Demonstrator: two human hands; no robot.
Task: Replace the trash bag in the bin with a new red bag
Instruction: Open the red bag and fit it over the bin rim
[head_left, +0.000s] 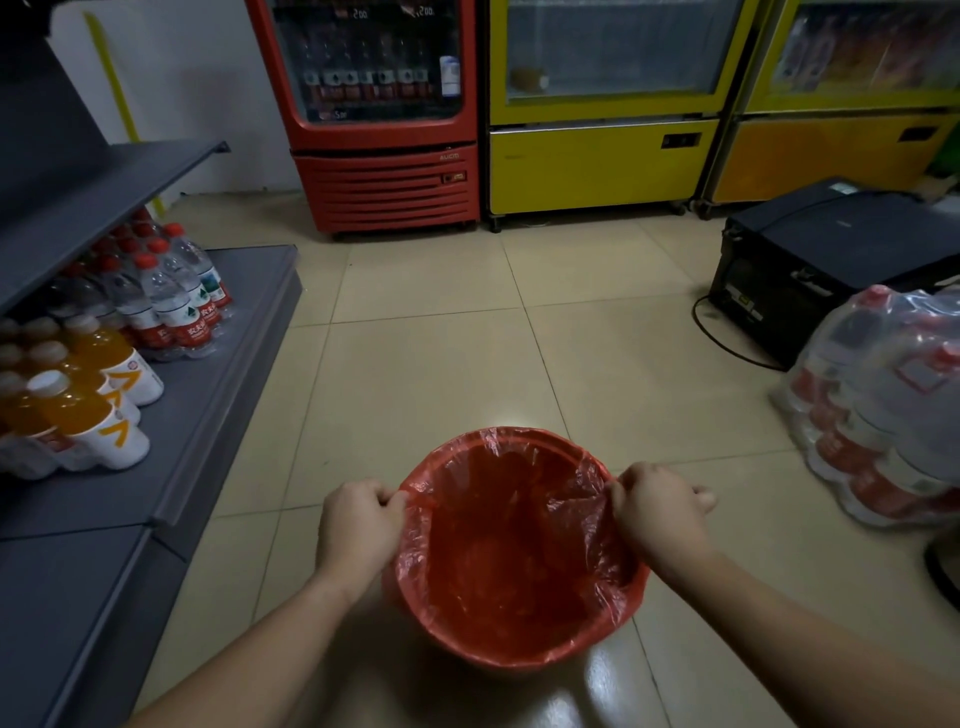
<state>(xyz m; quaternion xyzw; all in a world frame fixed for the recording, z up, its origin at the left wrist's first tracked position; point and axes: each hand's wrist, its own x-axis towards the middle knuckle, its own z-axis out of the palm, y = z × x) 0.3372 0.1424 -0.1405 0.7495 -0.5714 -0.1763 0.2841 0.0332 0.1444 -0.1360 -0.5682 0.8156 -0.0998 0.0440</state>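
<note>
Head cam only, so one angle: the round bin (519, 647) sits on the tile floor right in front of the person, already lined with the red bag (511, 566). Left hand (358, 525) is pinched closed on the bag's edge at the left rim, right hand (657, 506) pinched closed on the film at the right rim. I'd say it's the fold-over step. Tip: pull both sides evenly outward and down over the rim, gently, since thin film tears easily.
</note>
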